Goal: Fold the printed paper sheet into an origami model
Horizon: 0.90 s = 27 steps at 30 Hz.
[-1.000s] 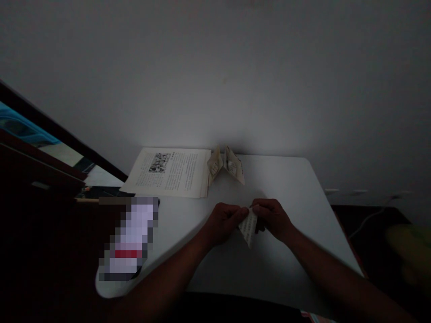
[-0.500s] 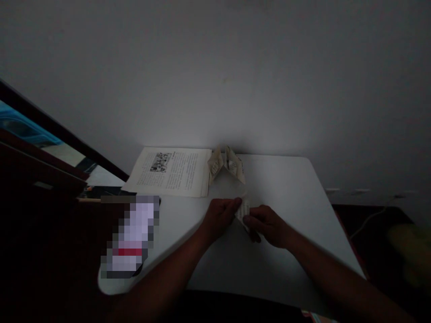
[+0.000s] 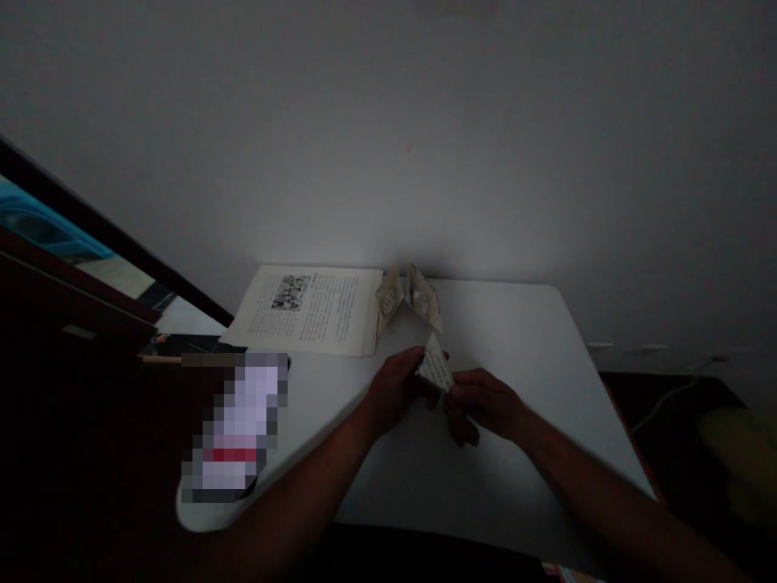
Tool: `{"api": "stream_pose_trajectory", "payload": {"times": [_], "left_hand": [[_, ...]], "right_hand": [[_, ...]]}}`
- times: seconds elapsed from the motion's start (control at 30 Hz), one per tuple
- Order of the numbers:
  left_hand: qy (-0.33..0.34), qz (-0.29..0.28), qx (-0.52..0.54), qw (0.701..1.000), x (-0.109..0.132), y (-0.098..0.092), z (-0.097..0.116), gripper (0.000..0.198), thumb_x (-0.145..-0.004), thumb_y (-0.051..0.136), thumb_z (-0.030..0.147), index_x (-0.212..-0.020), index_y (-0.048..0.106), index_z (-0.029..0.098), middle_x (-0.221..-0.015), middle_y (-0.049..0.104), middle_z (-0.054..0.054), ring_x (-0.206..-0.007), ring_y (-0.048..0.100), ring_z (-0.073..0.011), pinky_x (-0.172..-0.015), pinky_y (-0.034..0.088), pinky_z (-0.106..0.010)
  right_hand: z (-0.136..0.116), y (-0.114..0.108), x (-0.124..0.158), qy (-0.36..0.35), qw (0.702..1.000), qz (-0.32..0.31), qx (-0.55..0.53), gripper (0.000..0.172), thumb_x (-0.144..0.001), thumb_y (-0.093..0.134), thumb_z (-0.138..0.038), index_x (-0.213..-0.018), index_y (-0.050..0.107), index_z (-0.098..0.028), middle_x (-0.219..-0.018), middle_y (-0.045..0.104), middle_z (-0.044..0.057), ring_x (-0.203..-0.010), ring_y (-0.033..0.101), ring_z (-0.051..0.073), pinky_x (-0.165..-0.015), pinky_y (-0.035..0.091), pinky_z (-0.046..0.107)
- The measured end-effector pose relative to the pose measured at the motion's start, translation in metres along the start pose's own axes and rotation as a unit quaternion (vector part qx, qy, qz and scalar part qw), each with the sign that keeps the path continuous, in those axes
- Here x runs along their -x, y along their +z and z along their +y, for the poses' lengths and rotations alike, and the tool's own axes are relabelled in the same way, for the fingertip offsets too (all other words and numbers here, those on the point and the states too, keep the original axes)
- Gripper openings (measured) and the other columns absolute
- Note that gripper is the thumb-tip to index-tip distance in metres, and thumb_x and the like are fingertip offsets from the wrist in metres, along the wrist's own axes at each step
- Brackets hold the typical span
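A small folded paper point(image 3: 435, 366) with printed text, triangular on the side facing me, is held up above the white table. My left hand point(image 3: 397, 385) grips its left edge, with fingers partly hidden behind it. The thumb and fingers of my right hand point(image 3: 486, 403) pinch its lower right corner, the other fingers curling below. Just beyond my hands stand two folded printed-paper shapes, a left one point(image 3: 389, 300) and a right one point(image 3: 423, 298), side by side with pointed tops.
A stack of printed sheets point(image 3: 309, 312) lies at the table's back left. A blurred-out phone-like object point(image 3: 236, 429) rests along the left edge of the white table point(image 3: 522, 332). The wall point(image 3: 401, 146) rises directly behind. A dark slanted frame point(image 3: 115, 235) stands at left.
The folded paper has been turned in my hands, so a broad triangular face with its point up now shows. My left thumb has shifted off its front. The standing paper shapes stay put.
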<state>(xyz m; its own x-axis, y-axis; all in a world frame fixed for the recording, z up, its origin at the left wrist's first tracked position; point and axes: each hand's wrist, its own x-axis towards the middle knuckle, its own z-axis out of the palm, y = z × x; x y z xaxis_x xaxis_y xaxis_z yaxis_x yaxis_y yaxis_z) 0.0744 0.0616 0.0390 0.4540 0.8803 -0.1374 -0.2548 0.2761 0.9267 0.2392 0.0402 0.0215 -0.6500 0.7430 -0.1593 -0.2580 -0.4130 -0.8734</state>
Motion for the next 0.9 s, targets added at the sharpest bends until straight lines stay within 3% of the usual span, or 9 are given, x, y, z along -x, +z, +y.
{"api": "stream_pose_trajectory", "payload": {"times": [0.1, 0.2, 0.37, 0.57, 0.73, 0.9], "left_hand": [[-0.002, -0.026, 0.090, 0.996, -0.002, -0.003, -0.003, 0.041, -0.080, 0.049, 0.046, -0.095, 0.060, 0.009, -0.059, 0.056, -0.002, -0.046, 0.049, -0.0108, -0.044, 0.037, -0.023], [-0.002, -0.026, 0.116, 0.993, -0.003, -0.006, -0.007, 0.037, -0.077, 0.055, 0.043, -0.088, 0.063, 0.009, -0.060, 0.056, -0.002, -0.047, 0.049, -0.0097, -0.044, 0.036, -0.022], [0.005, 0.002, 0.099, 0.995, -0.004, -0.009, -0.010, 0.031, -0.076, 0.060, 0.040, -0.081, 0.063, 0.009, -0.058, 0.054, -0.001, -0.046, 0.047, -0.0084, -0.045, 0.034, -0.021], [0.028, -0.002, 0.079, 0.996, -0.002, -0.008, -0.008, 0.025, -0.072, 0.056, 0.034, -0.071, 0.063, 0.010, -0.061, 0.059, -0.005, -0.051, 0.052, -0.0129, -0.046, 0.038, -0.024], [0.022, 0.060, 0.025, 0.998, -0.003, -0.010, -0.011, 0.020, -0.072, 0.057, 0.032, -0.065, 0.059, 0.013, -0.057, 0.056, -0.001, -0.048, 0.050, -0.0109, -0.046, 0.040, -0.022], [0.025, 0.103, 0.002, 0.994, -0.005, -0.013, -0.016, 0.020, -0.070, 0.058, 0.033, -0.064, 0.054, 0.014, -0.053, 0.048, 0.003, -0.044, 0.043, -0.0081, -0.041, 0.034, -0.020]], "right_hand": [[0.001, 0.000, -0.002, -0.012, 1.000, 0.000, -0.019, 0.034, -0.081, 0.051, -0.041, -0.084, 0.060, -0.008, -0.044, 0.054, -0.002, -0.032, 0.050, 0.012, -0.037, 0.041, 0.025], [0.001, 0.003, -0.003, -0.028, 0.999, 0.003, 0.025, 0.039, -0.084, 0.047, -0.044, -0.086, 0.060, -0.008, -0.044, 0.054, -0.001, -0.033, 0.049, 0.012, -0.036, 0.039, 0.024], [-0.003, 0.009, 0.000, -0.070, 0.979, 0.043, 0.185, 0.042, -0.082, 0.052, -0.049, -0.092, 0.061, -0.010, -0.049, 0.052, -0.002, -0.038, 0.048, 0.010, -0.039, 0.036, 0.021], [0.001, 0.002, -0.002, -0.092, 0.966, 0.106, 0.217, 0.055, -0.090, 0.031, -0.054, -0.064, 0.060, -0.015, -0.046, 0.051, 0.000, -0.041, 0.049, 0.012, -0.046, 0.039, 0.025], [0.004, -0.002, -0.003, -0.082, 0.969, 0.128, 0.197, 0.052, -0.089, 0.035, -0.052, -0.063, 0.064, -0.017, -0.046, 0.055, 0.002, -0.041, 0.050, 0.013, -0.045, 0.039, 0.026], [0.001, -0.004, -0.003, -0.111, 0.952, 0.149, 0.243, 0.044, -0.086, 0.046, -0.045, -0.058, 0.060, -0.015, -0.050, 0.056, 0.001, -0.048, 0.051, 0.012, -0.049, 0.038, 0.024]]}}
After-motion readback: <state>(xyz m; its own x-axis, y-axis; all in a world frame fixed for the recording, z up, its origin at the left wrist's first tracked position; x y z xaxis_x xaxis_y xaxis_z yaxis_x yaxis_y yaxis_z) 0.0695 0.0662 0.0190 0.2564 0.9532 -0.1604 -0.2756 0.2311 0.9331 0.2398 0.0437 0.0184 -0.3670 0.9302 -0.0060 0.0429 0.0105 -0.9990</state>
